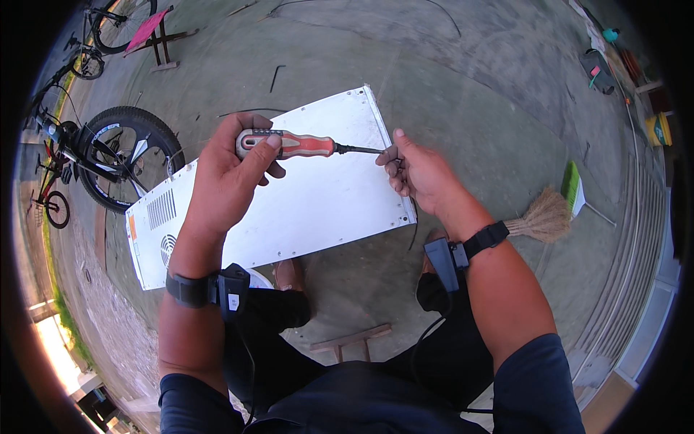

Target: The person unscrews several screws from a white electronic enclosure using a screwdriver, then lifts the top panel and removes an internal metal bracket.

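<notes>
My left hand [230, 163] grips the butt end of a screwdriver [306, 145] with a red and pale grey handle, its thumb along the side. The dark shaft points right, and the fingertips of my right hand [417, 168] pinch its far end, so the tip is hidden. Beneath both hands lies a long white metal panel or casing [320, 200] with small screws or holes along its edges. Vent slots [161, 209] and a round vent grille [168, 248] mark its left end, the grille partly covered by my left forearm.
A bicycle wheel [127, 157] stands against the casing's left side. A hex key [276, 78] lies on the concrete floor beyond it. To the right are a straw broom [539, 217] and a green-bristled brush [572, 187]. A pink-topped folding stool [149, 32] stands at upper left.
</notes>
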A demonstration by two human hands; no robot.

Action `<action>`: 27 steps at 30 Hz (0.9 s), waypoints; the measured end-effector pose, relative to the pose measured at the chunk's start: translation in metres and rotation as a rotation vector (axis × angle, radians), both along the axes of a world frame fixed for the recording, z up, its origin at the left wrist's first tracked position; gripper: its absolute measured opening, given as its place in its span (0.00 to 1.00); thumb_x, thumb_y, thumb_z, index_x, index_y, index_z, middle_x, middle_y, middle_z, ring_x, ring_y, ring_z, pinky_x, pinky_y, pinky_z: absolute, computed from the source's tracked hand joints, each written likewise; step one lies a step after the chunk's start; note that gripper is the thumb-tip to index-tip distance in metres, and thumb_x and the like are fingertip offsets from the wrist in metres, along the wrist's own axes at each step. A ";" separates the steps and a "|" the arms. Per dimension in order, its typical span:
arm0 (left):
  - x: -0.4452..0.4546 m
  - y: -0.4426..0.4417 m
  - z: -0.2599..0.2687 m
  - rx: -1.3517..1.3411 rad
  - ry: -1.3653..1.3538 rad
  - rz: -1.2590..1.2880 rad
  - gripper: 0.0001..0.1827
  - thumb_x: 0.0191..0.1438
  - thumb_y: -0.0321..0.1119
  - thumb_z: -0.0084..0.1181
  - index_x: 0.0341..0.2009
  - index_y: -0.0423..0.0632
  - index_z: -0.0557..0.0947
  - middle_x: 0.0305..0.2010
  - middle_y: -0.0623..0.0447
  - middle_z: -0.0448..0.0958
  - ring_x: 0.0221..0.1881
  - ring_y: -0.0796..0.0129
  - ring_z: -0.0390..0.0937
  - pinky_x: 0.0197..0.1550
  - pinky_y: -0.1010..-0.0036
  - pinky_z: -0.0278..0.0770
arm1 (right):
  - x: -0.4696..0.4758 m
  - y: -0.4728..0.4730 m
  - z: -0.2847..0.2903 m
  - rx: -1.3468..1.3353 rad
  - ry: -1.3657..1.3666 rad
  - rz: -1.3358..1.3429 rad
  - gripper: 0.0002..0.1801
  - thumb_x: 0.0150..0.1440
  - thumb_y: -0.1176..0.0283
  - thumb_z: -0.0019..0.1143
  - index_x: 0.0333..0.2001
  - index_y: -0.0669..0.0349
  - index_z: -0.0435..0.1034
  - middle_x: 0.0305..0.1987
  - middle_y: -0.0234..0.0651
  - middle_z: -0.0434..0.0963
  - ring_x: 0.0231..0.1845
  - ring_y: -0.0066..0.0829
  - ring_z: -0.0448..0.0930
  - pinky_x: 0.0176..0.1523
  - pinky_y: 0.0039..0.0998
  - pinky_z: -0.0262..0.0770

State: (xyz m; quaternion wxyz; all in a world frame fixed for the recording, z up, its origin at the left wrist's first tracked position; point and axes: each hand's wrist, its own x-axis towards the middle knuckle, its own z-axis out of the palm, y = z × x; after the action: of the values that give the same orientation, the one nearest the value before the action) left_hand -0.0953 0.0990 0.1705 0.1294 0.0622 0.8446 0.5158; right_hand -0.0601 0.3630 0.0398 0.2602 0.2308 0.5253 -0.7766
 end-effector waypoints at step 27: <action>-0.004 -0.180 -0.041 -0.312 0.342 0.694 0.25 0.59 0.36 0.60 0.58 0.38 0.70 0.47 0.40 0.77 0.41 0.64 0.79 0.44 0.73 0.78 | 0.007 -0.010 -0.029 0.631 0.154 0.214 0.15 0.57 0.62 0.65 0.40 0.64 0.76 0.32 0.31 0.78 0.32 0.23 0.76 0.36 0.28 0.73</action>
State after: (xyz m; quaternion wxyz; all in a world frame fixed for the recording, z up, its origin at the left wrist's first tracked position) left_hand -0.0992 -0.0811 0.1300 -0.1862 -0.1616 0.8928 0.3770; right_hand -0.0527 0.3532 0.0105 0.2156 0.1840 0.7792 -0.5591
